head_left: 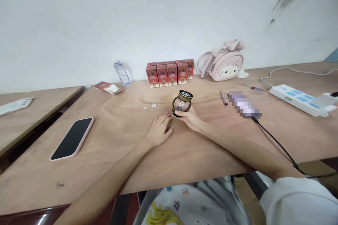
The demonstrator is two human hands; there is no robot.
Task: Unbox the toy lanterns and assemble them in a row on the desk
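My right hand [190, 117] is closed around a small round glass jar [182, 104] with pinkish contents and a black-and-gold lid. The jar is tilted, its lid leaning up and to the right. A black ring or loop curves along the jar's left side. My left hand [160, 130] lies palm down on the table just left of the jar, fingers stretched out, holding nothing. Its fingertips are close to the jar's base; whether they touch it I cannot tell. Beyond the left fingertips lie small white scraps and a thin chain [153, 106].
Several red boxes [169, 74] stand by the wall, between a clear bottle [122, 72] and a pink bag [227, 65]. A flattened red box [108, 87] and a phone [72, 139] lie left. Right are a screwdriver [223, 97], a pixelated device [244, 104] and a power strip [301, 99].
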